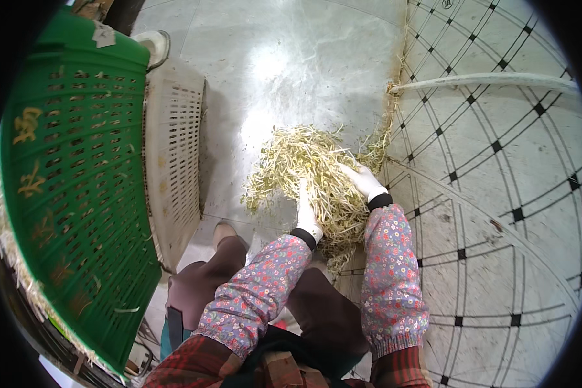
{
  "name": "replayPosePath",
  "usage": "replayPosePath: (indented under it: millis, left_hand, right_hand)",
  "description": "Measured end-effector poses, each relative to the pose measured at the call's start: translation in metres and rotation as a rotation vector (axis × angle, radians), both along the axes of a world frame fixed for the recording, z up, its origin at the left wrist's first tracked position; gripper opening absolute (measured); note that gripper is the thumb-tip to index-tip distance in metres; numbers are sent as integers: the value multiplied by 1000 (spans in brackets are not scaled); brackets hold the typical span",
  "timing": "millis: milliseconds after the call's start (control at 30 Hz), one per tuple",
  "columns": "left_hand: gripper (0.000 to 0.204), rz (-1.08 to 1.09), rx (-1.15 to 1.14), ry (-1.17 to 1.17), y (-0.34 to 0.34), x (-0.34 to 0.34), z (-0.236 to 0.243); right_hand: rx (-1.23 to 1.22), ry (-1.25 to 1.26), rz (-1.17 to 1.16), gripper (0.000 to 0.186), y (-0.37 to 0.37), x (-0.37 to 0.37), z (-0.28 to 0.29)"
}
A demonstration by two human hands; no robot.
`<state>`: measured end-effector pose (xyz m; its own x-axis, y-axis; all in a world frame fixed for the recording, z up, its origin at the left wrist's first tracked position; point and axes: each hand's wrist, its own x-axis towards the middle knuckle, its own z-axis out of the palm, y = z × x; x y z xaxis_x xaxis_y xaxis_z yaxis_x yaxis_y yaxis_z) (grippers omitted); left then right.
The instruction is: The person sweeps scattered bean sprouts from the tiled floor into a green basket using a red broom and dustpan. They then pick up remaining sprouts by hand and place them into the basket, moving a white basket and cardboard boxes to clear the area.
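Note:
A large heap of pale bean sprouts (304,152) with small green leaves lies in front of me on a light, smooth surface. My left hand (308,210), in a white glove, reaches into its near side, with the fingers partly buried. From the right, my right hand (367,182), gloved the same way, presses in with its fingers among the stems. Between the two hands a bunch of sprouts is gripped. Looser, darker sprouts and roots (339,242) hang or lie below and between my wrists.
To my left stand a tall green slotted plastic crate (87,194) and a white slotted crate (174,142). A pale hose or pipe (485,80) crosses the patterned surface (478,258) at right. Stray sprouts lie along the seam (389,123). My knees are below the heap.

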<state>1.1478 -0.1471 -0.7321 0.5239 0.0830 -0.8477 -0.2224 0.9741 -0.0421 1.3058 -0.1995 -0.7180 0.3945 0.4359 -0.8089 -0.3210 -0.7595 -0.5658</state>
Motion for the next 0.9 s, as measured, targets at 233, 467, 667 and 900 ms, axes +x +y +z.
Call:
replayPosePath:
  millis: [233,467,667,900]
  left_hand:
    - [66,139,-94,-22,-11,-20,163]
    - [79,141,-16,-10,24,-75,329]
    - [88,246,110,-6,67,-107,467]
    - [69,506,149,33,210,-166,563]
  right_hand:
    - [115,99,-93,36,2,-16,166]
    - [238,-38,118,35,57,-59,350]
    - [268,5,131,33,129,-104,510]
    - [393,76,409,37,307,-172,616]
